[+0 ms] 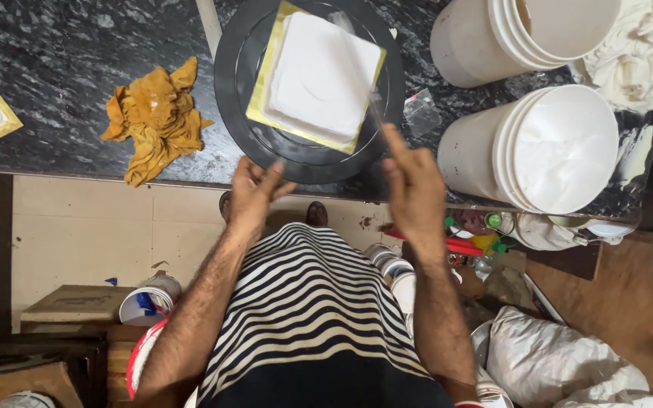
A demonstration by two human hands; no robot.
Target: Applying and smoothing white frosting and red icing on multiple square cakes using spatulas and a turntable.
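A square cake covered in white cream (pixel 320 75) sits on a gold board (pixel 261 91) on a round black turntable (pixel 236 91) on the dark marble counter. My left hand (pixel 255 193) rests its fingertips on the near rim of the turntable. My right hand (pixel 412 189) grips the handle of a long, thin clear scraper (pixel 363 72) whose blade lies across the cake's right side and top.
A crumpled mustard cloth (pixel 156 117) lies left of the turntable. Two white buckets, one (pixel 561 147) full of white cream and another (pixel 523 34) behind it, stand at the right. A white cloth (pixel 644 45) sits far right. Below the counter are tubs, bottles and a white sack (pixel 561 359).
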